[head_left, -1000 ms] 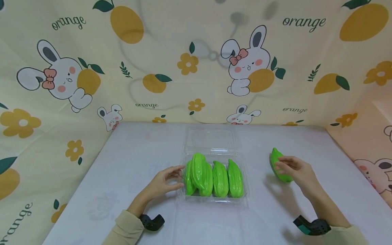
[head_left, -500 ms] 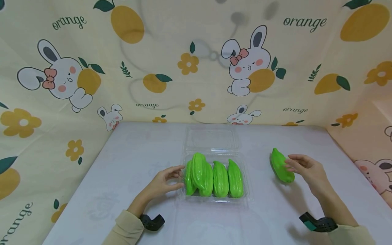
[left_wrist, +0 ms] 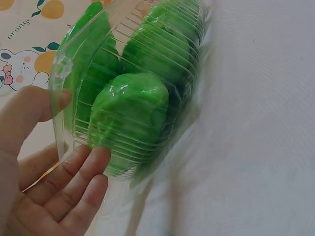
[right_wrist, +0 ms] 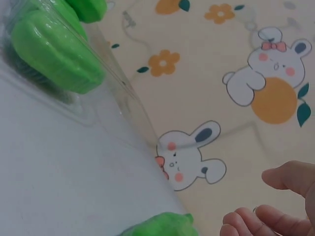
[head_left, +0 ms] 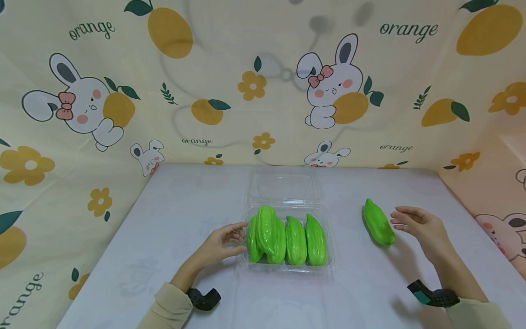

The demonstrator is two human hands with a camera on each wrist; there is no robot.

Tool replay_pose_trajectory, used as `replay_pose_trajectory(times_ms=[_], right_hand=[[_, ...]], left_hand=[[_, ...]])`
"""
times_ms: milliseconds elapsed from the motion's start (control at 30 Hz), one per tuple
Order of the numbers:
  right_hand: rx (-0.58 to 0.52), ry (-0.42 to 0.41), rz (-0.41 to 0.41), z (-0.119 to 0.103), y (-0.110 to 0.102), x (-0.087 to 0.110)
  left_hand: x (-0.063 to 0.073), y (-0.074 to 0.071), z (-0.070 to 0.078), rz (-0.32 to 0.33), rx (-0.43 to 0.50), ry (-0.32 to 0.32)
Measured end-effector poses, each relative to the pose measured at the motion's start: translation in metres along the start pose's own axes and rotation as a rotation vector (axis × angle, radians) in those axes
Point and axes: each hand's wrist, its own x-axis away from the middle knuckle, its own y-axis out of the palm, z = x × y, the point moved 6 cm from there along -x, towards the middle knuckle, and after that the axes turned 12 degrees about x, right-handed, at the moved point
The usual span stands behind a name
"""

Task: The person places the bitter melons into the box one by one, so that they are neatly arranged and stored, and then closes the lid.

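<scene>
Nearest in the head view, black bands (head_left: 204, 299) are worn at seven and four o'clock, below beige sleeves (head_left: 168, 304). The left hand (head_left: 223, 242) is held at nine o'clock of a clear box (head_left: 283, 268), its thumb and fingers spread. Only by the left wrist camera are the box's ribbed wall and the fingers laid against it shown plainly. A loose green pepper (head_left: 379, 222) is seen lying on the table (head_left: 164, 237) at three o'clock of the box. The right hand (head_left: 423, 230) is held at three o'clock of that pepper, apart from it, the fingers reaching toward nine. By the right wrist camera a gap is shown between thumb and fingers, while the loose pepper is cut off by the lower edge. In the box, five green peppers (head_left: 296, 240) are held, one laid on top. The lid (head_left: 283, 185) is folded back toward twelve. Beyond, on a rabbit-patterned cloth (head_left: 230, 50), "orange" can be read, largest at ten and two.
</scene>
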Motion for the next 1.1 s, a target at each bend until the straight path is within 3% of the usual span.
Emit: replay_pose_trajectory(times_ms=[800,1100], right_hand=[[0.018,0.114,-0.010,0.022,-0.012,-0.015],[0.273,0.204,-0.031,0.032,-0.009,-0.022]], left_hand=[[0.000,0.001,0.002,0.015,0.004,0.011],[0.000,0.001,0.002,0.018,0.012,0.013]])
